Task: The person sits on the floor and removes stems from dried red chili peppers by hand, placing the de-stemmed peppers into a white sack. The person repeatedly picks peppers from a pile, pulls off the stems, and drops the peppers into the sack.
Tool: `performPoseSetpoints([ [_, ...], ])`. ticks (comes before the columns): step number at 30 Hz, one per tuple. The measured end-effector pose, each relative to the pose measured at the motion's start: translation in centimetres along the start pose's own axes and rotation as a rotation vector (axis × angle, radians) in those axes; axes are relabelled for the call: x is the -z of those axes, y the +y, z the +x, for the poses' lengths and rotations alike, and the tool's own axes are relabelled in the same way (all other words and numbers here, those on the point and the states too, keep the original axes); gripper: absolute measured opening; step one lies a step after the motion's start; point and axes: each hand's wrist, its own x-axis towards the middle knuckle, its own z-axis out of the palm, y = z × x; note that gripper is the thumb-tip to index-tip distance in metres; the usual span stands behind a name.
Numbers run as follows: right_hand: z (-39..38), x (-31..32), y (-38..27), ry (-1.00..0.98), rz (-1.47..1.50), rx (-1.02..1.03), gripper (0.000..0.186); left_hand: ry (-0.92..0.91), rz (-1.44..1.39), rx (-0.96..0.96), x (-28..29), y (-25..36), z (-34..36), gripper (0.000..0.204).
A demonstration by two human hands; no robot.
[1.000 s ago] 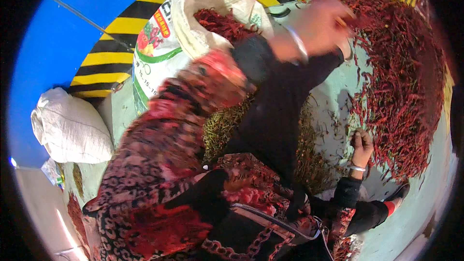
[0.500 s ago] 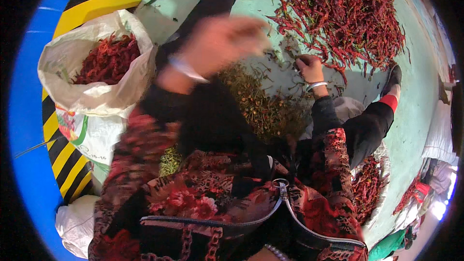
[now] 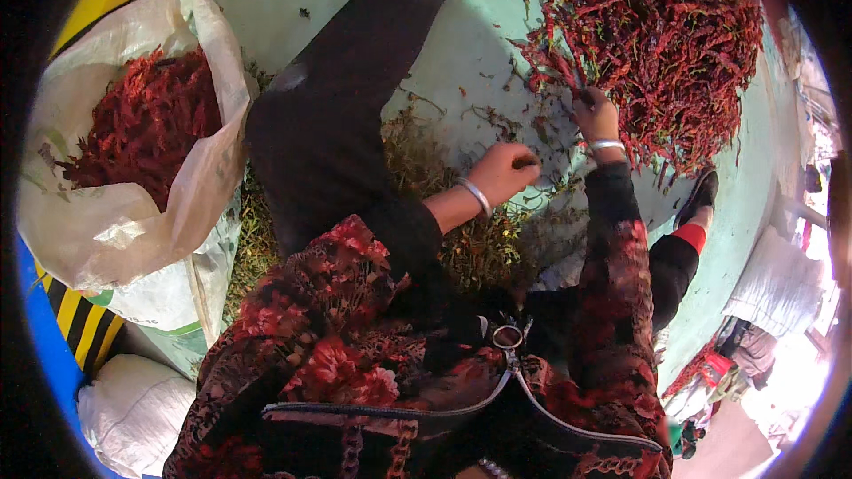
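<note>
My right hand (image 3: 597,119), with a bracelet at the wrist, is at the near left edge of a big pile of dried red chili peppers (image 3: 674,44). Its fingers are pinched on a dried chili at the pile's edge. My left hand (image 3: 504,172), also wearing a bracelet, hovers over loose stems between my legs. Its fingers are curled in, and whatever they may hold is hidden. Below it lies a heap of brownish-green stems (image 3: 484,248). To the left, an open white woven sack (image 3: 213,53) holds dried red chilies (image 3: 155,115).
My bent black-trousered leg (image 3: 328,98) lies between the sack and the stems. More stems (image 3: 251,244) lie beside the sack. A stuffed white sack (image 3: 133,408) stands at lower left, near a yellow-and-black striped edge (image 3: 84,319). Scattered chilies and stems dot the pale green floor (image 3: 444,44).
My left hand has come down from above my left leg, moving right toward the stems, beside my right hand. My right hand has moved slightly up and right to the chili pile. The view has shifted.
</note>
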Motion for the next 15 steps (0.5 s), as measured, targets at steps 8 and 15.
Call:
performPoseSetpoints([
  [8,-9.9,5.0,-10.9,-0.185,0.349,-0.100,0.015,0.031,-0.088,0.009,-0.2,1.8,0.2,0.028],
  [15,-13.8,3.4,-13.0,-0.116,0.339,0.056,0.011,0.248,0.248,-0.425,-0.9,1.6,-1.6,0.015],
])
